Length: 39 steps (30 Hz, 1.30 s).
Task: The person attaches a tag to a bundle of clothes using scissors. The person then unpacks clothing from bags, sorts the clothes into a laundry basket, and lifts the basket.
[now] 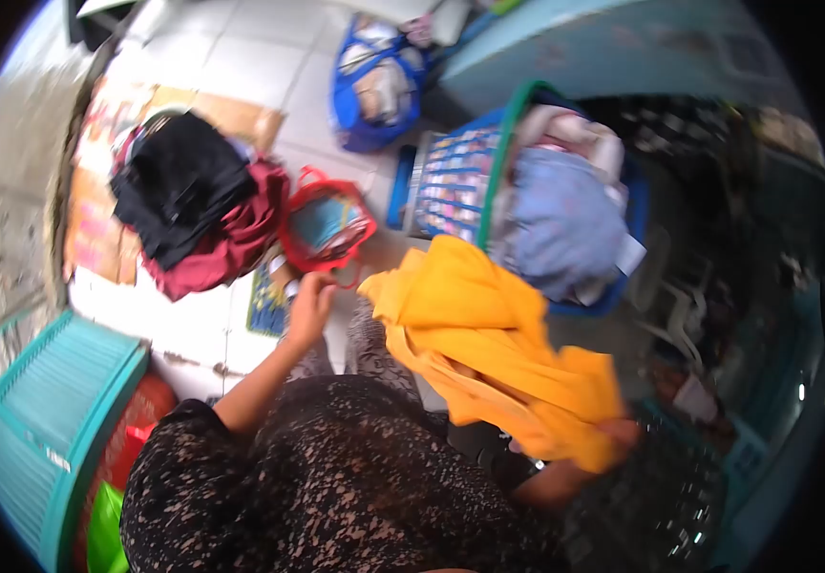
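A bright yellow garment [475,325] hangs across my front on the right, bunched and creased. My right hand [623,437] grips its lower right end, and part of that hand is covered by the cloth. My left hand [311,301] is empty, its fingers loosely bent and a little apart, just below a red bag [367,222] with small things inside. Whether the fingertips touch the bag's strap is unclear. Beyond the yellow cloth stands a blue laundry basket with a green rim [497,177], heaped with clothes, a light blue garment [560,220] on top.
Black clothing [183,186] and maroon clothing [207,272] lie piled on cardboard at the left. A blue bag [346,100] of clothes sits on the tiled floor ahead. A teal slatted panel [54,401] is at lower left. Dark clutter fills the right side.
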Motion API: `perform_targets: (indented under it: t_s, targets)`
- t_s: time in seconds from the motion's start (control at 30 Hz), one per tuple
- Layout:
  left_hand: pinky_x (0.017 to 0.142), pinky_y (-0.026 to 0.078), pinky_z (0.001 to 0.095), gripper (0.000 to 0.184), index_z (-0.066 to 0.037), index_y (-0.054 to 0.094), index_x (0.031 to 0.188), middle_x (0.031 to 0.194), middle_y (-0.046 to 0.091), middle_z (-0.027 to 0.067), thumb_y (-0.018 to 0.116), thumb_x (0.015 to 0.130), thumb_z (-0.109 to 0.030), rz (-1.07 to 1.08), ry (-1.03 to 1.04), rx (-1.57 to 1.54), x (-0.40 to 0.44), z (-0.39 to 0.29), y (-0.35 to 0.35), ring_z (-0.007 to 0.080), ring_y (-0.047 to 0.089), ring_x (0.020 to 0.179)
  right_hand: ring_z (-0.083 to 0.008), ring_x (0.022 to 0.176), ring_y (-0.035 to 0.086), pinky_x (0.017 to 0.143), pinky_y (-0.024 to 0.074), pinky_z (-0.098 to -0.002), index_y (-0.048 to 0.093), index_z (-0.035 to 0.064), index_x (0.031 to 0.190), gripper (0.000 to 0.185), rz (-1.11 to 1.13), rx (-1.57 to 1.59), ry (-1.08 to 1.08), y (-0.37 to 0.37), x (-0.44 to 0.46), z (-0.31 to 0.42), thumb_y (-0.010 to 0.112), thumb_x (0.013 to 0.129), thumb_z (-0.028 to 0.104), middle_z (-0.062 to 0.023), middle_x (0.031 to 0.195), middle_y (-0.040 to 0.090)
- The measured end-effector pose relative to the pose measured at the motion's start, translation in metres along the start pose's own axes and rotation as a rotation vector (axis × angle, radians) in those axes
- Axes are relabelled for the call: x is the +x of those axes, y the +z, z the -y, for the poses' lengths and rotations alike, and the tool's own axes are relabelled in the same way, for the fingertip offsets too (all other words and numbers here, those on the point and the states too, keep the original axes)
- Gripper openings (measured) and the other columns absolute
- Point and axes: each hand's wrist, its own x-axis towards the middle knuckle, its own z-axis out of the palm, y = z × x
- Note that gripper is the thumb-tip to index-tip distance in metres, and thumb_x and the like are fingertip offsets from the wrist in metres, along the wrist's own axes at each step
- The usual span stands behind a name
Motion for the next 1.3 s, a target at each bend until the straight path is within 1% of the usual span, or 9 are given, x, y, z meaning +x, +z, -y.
perform_targets:
  t_s: [0.4, 0.5, 0.6, 0.7, 0.83, 0.93, 1.1, 1.23, 1.3]
  targets:
    - [0.069, 0.043, 0.0304, 0.010, -0.001, 0.049, 0.089, 0.077, 0.055, 0.0124, 0.052, 0.081, -0.006, 0.203, -0.059, 0.002, -0.005, 0.055, 0.008, 0.0216, 0.055, 0.072, -0.0249, 0.119, 0.038, 0.098, 0.0328, -0.0364, 0.022, 0.0057, 0.136, 0.057, -0.388, -0.171, -0.632, -0.249, 0.207, 0.082, 0.036, 0.091, 0.037, -0.0139, 0.133, 0.032]
    - [0.068, 0.044, 0.0300, 0.010, 0.000, 0.050, 0.089, 0.076, 0.056, 0.0117, 0.052, 0.081, -0.005, 0.214, -0.077, 0.046, -0.008, 0.065, 0.007, 0.0194, 0.056, 0.071, -0.0245, 0.119, 0.038, 0.100, 0.0308, -0.0364, 0.029, 0.0080, 0.133, 0.053, -0.355, 0.138, -0.533, -0.250, 0.231, 0.089, 0.037, 0.091, 0.040, -0.0091, 0.134, 0.033]
    - [0.068, 0.045, 0.0312, 0.010, 0.000, 0.050, 0.089, 0.077, 0.057, 0.0123, 0.051, 0.080, -0.005, 0.233, -0.074, 0.093, -0.011, 0.064, 0.001, 0.0193, 0.058, 0.073, -0.0227, 0.092, 0.054, 0.081, 0.0459, -0.0361, 0.052, 0.0043, 0.099, 0.030, -0.666, 0.353, -0.207, -0.219, 0.236, 0.096, 0.044, 0.088, 0.031, -0.0111, 0.098, 0.055]
    - [0.069, 0.045, 0.0310, 0.010, 0.000, 0.050, 0.089, 0.078, 0.058, 0.0124, 0.051, 0.080, -0.004, 0.257, -0.168, 0.124, -0.017, 0.035, -0.007, 0.0213, 0.058, 0.074, -0.0227, 0.091, 0.058, 0.078, 0.0497, -0.0377, 0.051, 0.0003, 0.107, 0.038, -0.890, 0.475, -0.093, -0.165, 0.236, 0.059, 0.048, 0.088, 0.033, -0.0111, 0.106, 0.055]
    - [0.071, 0.045, 0.0320, 0.013, -0.001, 0.051, 0.090, 0.081, 0.058, 0.0126, 0.051, 0.079, -0.008, 0.297, -0.164, 0.186, -0.018, 0.067, -0.008, 0.0232, 0.059, 0.077, -0.0190, 0.085, 0.054, 0.076, 0.0443, -0.0330, 0.051, 0.0021, 0.099, 0.027, -0.684, 0.195, 0.166, -0.058, 0.197, -0.046, 0.051, 0.086, 0.026, -0.0087, 0.095, 0.053]
    - [0.074, 0.045, 0.0335, 0.016, -0.002, 0.051, 0.093, 0.083, 0.060, 0.0134, 0.052, 0.079, -0.011, 0.346, -0.175, 0.257, -0.019, 0.075, -0.015, 0.0257, 0.059, 0.082, -0.0300, 0.111, 0.044, 0.094, 0.0329, -0.0368, 0.059, 0.0055, 0.101, 0.034, 0.169, -0.471, 0.152, 0.017, 0.137, -0.146, 0.059, 0.080, 0.032, -0.0185, 0.118, 0.048]
    - [0.072, 0.045, 0.0334, 0.017, -0.003, 0.051, 0.093, 0.083, 0.060, 0.0125, 0.053, 0.080, -0.012, 0.320, -0.212, 0.339, -0.016, 0.090, -0.030, 0.0247, 0.059, 0.081, -0.0399, 0.118, 0.033, 0.096, 0.0294, -0.0438, 0.054, 0.0125, 0.116, 0.043, -0.181, -0.548, 0.014, 0.077, 0.100, -0.115, 0.058, 0.079, 0.036, -0.0236, 0.133, 0.030]
    - [0.069, 0.045, 0.0316, 0.015, -0.003, 0.052, 0.090, 0.079, 0.059, 0.0105, 0.056, 0.079, -0.012, 0.273, -0.180, 0.364, -0.006, 0.095, -0.029, 0.0216, 0.058, 0.075, -0.0387, 0.129, 0.016, 0.091, 0.0226, -0.0661, 0.035, 0.0264, 0.132, 0.072, 0.181, -0.683, 0.179, 0.129, 0.110, -0.118, 0.064, 0.069, 0.047, -0.0150, 0.142, 0.016]
    - [0.068, 0.045, 0.0310, 0.013, -0.003, 0.052, 0.088, 0.078, 0.059, 0.0098, 0.056, 0.078, -0.011, 0.275, -0.151, 0.362, -0.004, 0.107, -0.029, 0.0205, 0.059, 0.073, -0.0375, 0.131, 0.011, 0.096, 0.0250, -0.0585, 0.030, 0.0276, 0.133, 0.071, 0.166, -0.447, 0.194, 0.173, 0.097, -0.196, 0.064, 0.072, 0.039, -0.0116, 0.143, 0.015]
